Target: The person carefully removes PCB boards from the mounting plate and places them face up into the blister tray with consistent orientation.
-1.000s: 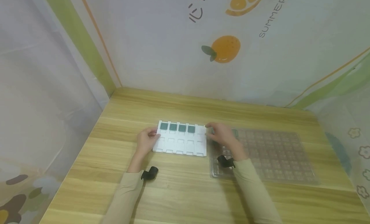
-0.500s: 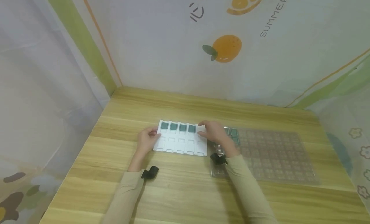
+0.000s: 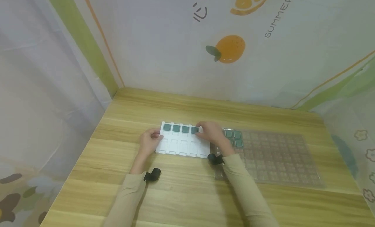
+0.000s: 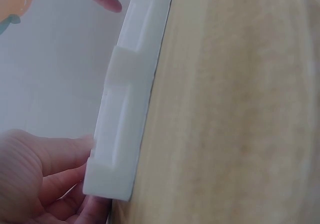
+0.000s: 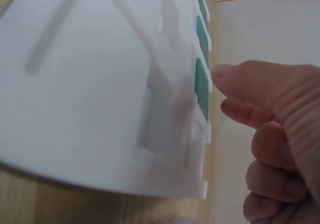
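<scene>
A white compartmented tray is held at its left edge by my left hand. In the left wrist view the thumb lies against the tray's near side, while the other fingers go below it. Several square green chip-like pieces lie in a line along its far row. My right hand hovers over the tray's right part, thumb and index finger parted around the rightmost green piece. The remaining fingers of that hand are curled. Whether the fingertips touch the piece cannot be made out.
To the right, a clear plastic tray with many small cells lies on the wooden table. Several more green pieces sit in its far left cells. A printed cloth hangs behind the table.
My right hand has moved left from the white tray's right edge to the rightmost green piece in its row. This uncovers green pieces in the clear tray. The left hand stays put.
</scene>
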Motion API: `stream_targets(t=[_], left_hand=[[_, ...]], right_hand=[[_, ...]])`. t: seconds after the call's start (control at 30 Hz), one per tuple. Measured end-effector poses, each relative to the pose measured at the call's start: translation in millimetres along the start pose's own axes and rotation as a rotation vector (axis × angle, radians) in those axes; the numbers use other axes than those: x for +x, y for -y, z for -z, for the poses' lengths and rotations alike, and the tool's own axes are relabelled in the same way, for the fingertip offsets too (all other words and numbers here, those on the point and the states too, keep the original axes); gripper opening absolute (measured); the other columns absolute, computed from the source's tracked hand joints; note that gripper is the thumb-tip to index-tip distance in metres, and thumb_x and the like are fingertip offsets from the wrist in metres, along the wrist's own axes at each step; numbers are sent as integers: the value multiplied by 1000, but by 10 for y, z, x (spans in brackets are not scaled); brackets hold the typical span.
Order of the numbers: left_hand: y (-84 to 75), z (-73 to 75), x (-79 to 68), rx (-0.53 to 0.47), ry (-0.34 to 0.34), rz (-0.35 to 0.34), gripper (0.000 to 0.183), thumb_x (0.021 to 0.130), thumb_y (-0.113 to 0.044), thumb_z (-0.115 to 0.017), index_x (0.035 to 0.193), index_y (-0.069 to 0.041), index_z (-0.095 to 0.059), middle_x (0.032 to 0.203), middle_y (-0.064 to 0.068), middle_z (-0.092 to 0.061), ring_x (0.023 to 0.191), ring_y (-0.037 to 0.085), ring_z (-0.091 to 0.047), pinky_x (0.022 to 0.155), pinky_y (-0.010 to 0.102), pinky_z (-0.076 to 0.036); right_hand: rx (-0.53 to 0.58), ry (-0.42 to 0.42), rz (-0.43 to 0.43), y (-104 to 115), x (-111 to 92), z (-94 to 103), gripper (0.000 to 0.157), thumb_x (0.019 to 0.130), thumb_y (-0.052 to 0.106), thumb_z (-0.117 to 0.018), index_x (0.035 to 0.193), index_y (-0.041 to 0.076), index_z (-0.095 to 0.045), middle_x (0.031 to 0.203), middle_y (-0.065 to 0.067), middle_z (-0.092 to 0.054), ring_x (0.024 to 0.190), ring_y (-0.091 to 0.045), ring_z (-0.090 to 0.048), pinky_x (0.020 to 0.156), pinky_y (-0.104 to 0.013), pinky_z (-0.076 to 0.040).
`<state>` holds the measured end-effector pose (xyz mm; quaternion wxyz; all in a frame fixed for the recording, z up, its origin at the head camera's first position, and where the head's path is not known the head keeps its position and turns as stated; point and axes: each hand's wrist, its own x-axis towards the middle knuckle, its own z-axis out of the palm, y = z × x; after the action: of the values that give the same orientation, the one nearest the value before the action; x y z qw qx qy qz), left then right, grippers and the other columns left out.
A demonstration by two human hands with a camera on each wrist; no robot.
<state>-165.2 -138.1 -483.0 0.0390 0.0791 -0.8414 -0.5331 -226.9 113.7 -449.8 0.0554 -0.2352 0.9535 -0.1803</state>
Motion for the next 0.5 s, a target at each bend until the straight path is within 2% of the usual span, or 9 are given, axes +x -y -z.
stream_targets(t=[0.13, 0.27, 0.37, 0.5], left_hand=[[-1, -3, 0, -1, -1, 3, 30, 83, 2, -65, 111, 10, -62, 99, 26, -64, 91, 33, -62, 82, 40, -54], [-4, -4, -1, -1, -1, 5, 30, 83, 2, -65, 111, 10, -62, 99, 26, -64, 91, 33, -62, 82, 40, -54], [-5, -4, -2, -2, -1, 6, 30, 82, 2, -65, 111, 10, -62, 100, 26, -64, 91, 33, -62, 82, 39, -54], [-6, -4, -5, -9, -1, 6, 30, 82, 3, -65, 111, 11, -61, 100, 27, -63, 92, 34, -62, 83, 39, -54]], right_hand=[[-4, 10, -14, 4, 24, -21, 33, 81, 26, -72, 108, 8, -68, 77, -1, -65, 62, -13, -50, 53, -24, -43], [-13, 8, -34, 8, 39, -55, 32, 81, 25, -73, 108, 8, -68, 83, -2, -67, 61, -12, -49, 52, -22, -41], [-13, 13, -50, 9, 48, -77, 32, 81, 24, -72, 109, 8, -68, 80, -2, -66, 59, -13, -47, 50, -22, -39], [-13, 16, -64, 12, 55, -90, 33, 81, 23, -72, 110, 8, -68, 84, -4, -68, 61, -13, -49, 53, -23, -40]])
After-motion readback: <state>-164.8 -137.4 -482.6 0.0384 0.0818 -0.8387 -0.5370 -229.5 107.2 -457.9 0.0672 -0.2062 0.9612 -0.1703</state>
